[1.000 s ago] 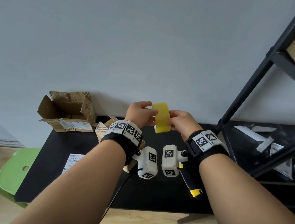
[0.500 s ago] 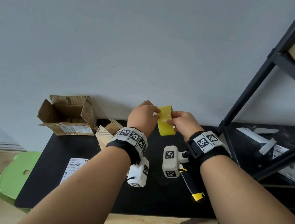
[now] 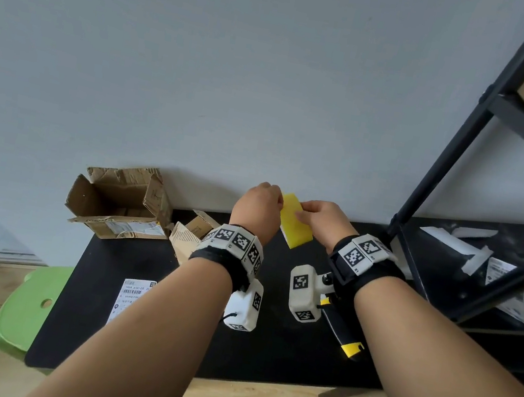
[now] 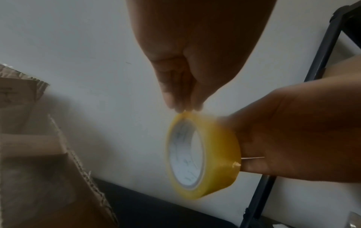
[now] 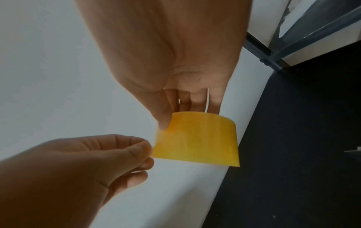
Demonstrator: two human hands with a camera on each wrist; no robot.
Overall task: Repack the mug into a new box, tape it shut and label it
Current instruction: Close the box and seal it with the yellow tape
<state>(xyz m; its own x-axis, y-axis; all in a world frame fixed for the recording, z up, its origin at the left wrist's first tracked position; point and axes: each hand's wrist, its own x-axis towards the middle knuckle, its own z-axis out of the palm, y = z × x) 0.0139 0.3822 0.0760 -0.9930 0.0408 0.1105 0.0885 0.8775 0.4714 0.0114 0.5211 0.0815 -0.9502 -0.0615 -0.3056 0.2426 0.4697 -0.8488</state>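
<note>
A yellow tape roll [image 3: 295,228] is held up in front of the wall, above the back of the black table [image 3: 125,342]. My right hand [image 3: 301,212] grips it from the right, thumb on the outer band [image 5: 197,140]. My left hand [image 3: 279,201] pinches at the roll's upper left edge with thumb and forefinger. The left wrist view shows the white core of the roll [image 4: 185,154] under my pinched left fingertips [image 4: 181,106]. A small brown box [image 3: 190,233] stands half hidden behind my left wrist. No mug is in view.
A torn open cardboard box [image 3: 118,202] sits at the table's back left. A printed label [image 3: 130,294] lies front left, and a black-and-yellow knife [image 3: 343,333] under my right wrist. A black shelf frame [image 3: 437,179] stands right, a green stool [image 3: 24,307] left.
The roll has tipped so its lower end points right. My left hand has turned over, its fingers now pinching at the roll's edge. Both hands stay at the same spot.
</note>
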